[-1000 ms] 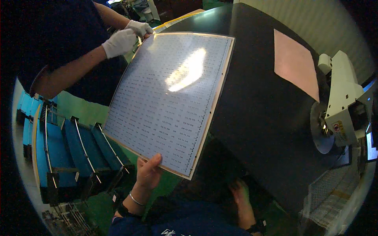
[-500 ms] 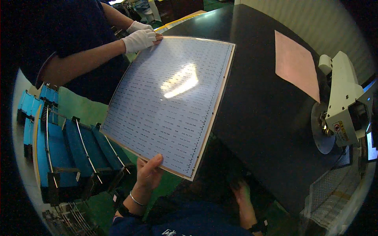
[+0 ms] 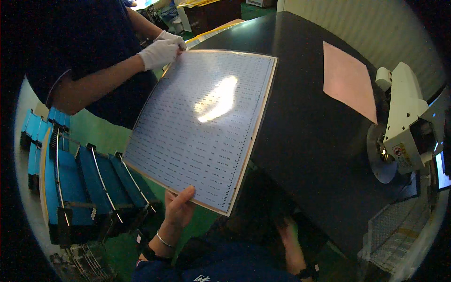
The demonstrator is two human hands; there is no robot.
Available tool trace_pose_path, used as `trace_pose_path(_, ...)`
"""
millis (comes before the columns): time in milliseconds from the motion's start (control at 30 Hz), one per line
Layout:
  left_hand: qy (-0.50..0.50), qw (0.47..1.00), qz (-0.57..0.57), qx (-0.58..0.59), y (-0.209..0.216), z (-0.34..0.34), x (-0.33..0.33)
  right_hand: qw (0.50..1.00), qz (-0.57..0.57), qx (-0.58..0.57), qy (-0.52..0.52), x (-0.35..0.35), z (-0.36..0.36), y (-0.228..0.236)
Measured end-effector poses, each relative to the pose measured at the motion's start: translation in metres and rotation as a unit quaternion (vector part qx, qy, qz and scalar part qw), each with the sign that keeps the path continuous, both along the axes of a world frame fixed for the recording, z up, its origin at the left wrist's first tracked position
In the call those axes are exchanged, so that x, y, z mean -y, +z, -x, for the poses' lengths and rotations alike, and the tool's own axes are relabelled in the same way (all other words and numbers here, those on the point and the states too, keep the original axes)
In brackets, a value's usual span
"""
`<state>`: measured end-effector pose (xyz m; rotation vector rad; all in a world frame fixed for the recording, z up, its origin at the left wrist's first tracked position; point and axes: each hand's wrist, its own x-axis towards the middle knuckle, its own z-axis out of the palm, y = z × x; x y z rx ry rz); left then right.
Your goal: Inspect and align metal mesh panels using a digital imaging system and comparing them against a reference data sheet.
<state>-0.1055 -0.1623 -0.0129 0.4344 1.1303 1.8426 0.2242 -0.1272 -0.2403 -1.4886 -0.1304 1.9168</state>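
Note:
A large, flat, glossy sheet (image 3: pixel 188 136) with rows of small dark marks and a pale border is held tilted in front of me, with a bright lamp reflection on it. My left hand (image 3: pixel 180 207) pinches its near edge, thumb on top and fingers underneath. At the sheet's far left corner are a co-worker's hands in white gloves (image 3: pixel 162 51), close together. My right hand (image 3: pixel 285 228) hangs low in shadow beside the table's near edge, away from the sheet; its fingers are too dark to make out.
The black table (image 3: pixel 305 141) curves away to the right. On it lie a pink sheet (image 3: pixel 348 77) and a cream-coloured machine (image 3: pixel 404 117) with a round metal base. Blue racks with metal rods (image 3: pixel 89 183) stand at left. A wire-mesh basket (image 3: pixel 392 230) sits at lower right.
The co-worker's gloved hands have shifted a little left and closer together at the sheet's corner. The sheet's far edge sits slightly lower in view. My left hand keeps its grip.

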Motion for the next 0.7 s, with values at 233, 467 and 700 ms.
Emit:
trace_pose_path(233, 0.017, 1.0, 0.024, 0.001, -0.013, -0.002, 0.014, 1.0, -0.028, -0.006, 0.006, 0.009, -0.008, -0.027)
trace_pose_path(467, -0.107, 0.978, 0.044, -0.172, -0.02, -0.007, 0.028, 0.998, -0.065, 0.004, 0.011, 0.009, -0.002, -0.01)
trace_pose_path(700, -0.083, 0.981, 0.054, -0.167, -0.004, -0.021, 0.016, 0.995, -0.08, 0.041, 0.045, 0.02, -0.008, -0.057)
